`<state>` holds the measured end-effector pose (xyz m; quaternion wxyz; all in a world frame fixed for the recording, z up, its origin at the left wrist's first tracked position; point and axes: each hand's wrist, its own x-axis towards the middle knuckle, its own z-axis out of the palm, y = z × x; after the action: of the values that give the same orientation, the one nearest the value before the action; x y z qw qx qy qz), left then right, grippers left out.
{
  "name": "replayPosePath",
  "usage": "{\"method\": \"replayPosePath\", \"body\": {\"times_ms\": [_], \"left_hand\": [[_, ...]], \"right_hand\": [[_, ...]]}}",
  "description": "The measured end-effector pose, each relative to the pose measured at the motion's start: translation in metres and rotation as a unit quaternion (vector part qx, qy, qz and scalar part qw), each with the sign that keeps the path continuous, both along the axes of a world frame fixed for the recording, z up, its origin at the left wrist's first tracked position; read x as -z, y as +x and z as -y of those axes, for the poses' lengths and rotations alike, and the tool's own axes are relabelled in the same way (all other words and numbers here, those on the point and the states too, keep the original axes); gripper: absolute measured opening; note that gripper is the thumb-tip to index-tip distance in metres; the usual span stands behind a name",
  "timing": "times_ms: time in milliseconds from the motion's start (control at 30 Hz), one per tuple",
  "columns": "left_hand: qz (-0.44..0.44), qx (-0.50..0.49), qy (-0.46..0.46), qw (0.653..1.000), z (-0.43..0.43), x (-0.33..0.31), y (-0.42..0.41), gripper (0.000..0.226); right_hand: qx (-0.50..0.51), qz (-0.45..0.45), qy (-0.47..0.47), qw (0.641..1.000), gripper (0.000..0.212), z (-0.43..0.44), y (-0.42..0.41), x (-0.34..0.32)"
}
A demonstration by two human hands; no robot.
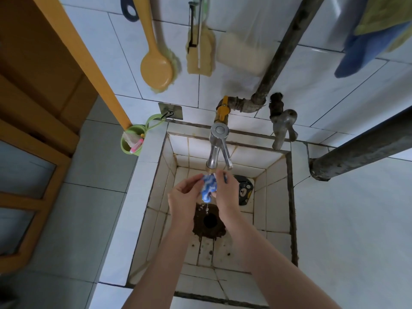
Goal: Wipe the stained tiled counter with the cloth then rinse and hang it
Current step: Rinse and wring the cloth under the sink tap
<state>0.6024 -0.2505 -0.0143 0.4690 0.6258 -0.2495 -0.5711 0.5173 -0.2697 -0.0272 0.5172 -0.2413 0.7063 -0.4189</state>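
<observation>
Head view, centre frame: two bare hands hold a blue-and-white cloth bunched right under the spout of the steel tap, over the tiled sink. L hand pinches the cloth's upper-left edge w/ curled fingers. R hand wraps thumb & fingers round its right side. Both grips are clamped on the cloth, neither apart.

The cloth hangs clear of the sink floor, btwn the palms, so runoff falls straight down. Drops show just below it, heading for the dark drain. By that, the rinse step looks under way. The white tiled surface at right of frame shows no plain stain from here, so wiping is prob. done. Hanging is left.

Likely spots sit higher in frame: a wall hook left of the tap, carrying a green cup, & the upper-right corner, where a blue towel hangs. A yellow brush & a sponge hang on the wall above, off the wet.

Next move prob. calls for a firm wring over the sink, else the cloth may drip on the surface en route to a hook.
</observation>
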Motion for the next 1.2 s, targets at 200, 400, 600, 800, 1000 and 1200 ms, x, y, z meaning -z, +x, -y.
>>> {"method": "replayPosePath", "body": {"times_ms": [200, 400, 600, 800, 1000, 1200], "left_hand": [[0.03, -0.019, -0.007, 0.999, 0.003, 0.0, 0.002, 0.019], [0.059, 0.013, -0.016, 0.998, -0.005, 0.005, -0.002, 0.021], [0.039, 0.006, -0.002, 0.999, -0.006, 0.006, -0.003, 0.021], [0.048, 0.006, -0.011, 0.999, -0.002, 0.009, 0.006, 0.018], [-0.002, 0.1, 0.05, 0.994, 0.003, 0.006, 0.004, 0.018], [-0.119, 0.079, 0.088, 0.986, -0.001, 0.01, 0.009, 0.031]], "right_hand": [[-0.104, 0.148, -0.073, 0.981, 0.021, -0.026, 0.002, -0.013], [-0.053, 0.113, -0.03, 0.992, 0.019, -0.018, 0.007, -0.011], [-0.014, -0.069, 0.011, 0.997, 0.022, 0.0, 0.001, 0.002], [-0.062, 0.064, 0.02, 0.996, 0.028, -0.003, -0.008, -0.002], [-0.017, 0.208, -0.008, 0.978, 0.032, -0.005, -0.015, -0.006], [-0.105, -0.001, -0.072, 0.992, 0.026, -0.008, -0.016, -0.007]]}}
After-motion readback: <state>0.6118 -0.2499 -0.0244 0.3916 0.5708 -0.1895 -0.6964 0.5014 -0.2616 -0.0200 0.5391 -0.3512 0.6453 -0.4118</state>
